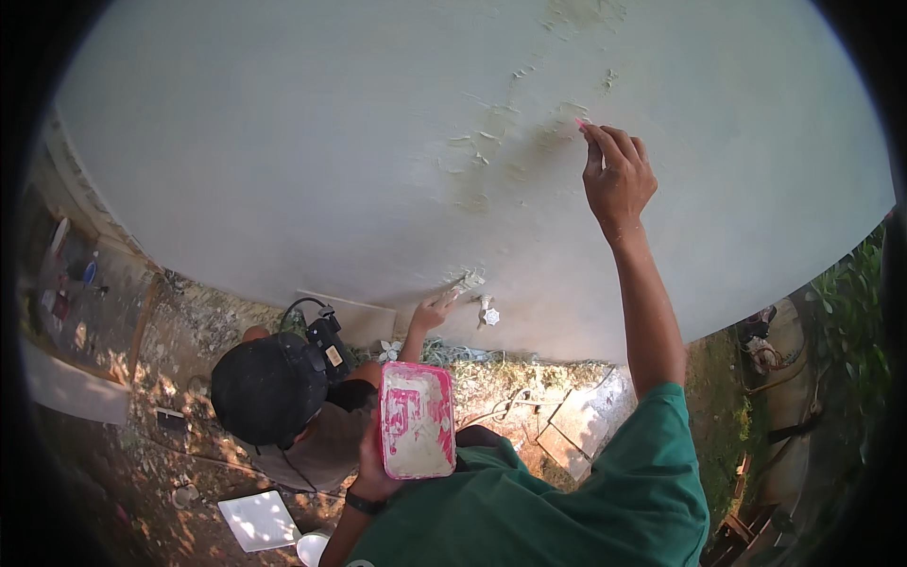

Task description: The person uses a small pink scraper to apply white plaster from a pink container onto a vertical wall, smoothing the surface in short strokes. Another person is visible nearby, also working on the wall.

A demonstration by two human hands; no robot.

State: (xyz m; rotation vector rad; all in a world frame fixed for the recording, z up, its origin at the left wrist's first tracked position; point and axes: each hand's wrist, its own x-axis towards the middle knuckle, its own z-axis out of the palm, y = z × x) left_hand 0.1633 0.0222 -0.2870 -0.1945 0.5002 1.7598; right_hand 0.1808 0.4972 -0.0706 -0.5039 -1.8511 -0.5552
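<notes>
Pinching pink tool [580, 123], right hand [620, 178] raised

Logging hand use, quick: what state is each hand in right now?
Left hand: holding the pink container.
Right hand: closed, pinching a small pink object, mostly hidden by the fingers.

Counting two bare hands up front: one left hand [372, 465] and one right hand [620, 184]. Also spotting just one pink rectangular plastic tub [416, 371], one small pink sliver [580, 123] and one big pale painted wall [312, 170]. Getting one co-worker in a black cap [267, 389] plus one co-worker's hand [432, 312], so up to three hands lol. Then one white tap [488, 315], one white squarish panel [258, 522], one dark wristband [365, 503] and one green short-sleeved shirt [567, 501]. Can't pin down the flaking patches [484, 144], but definitely seeing several.
</notes>
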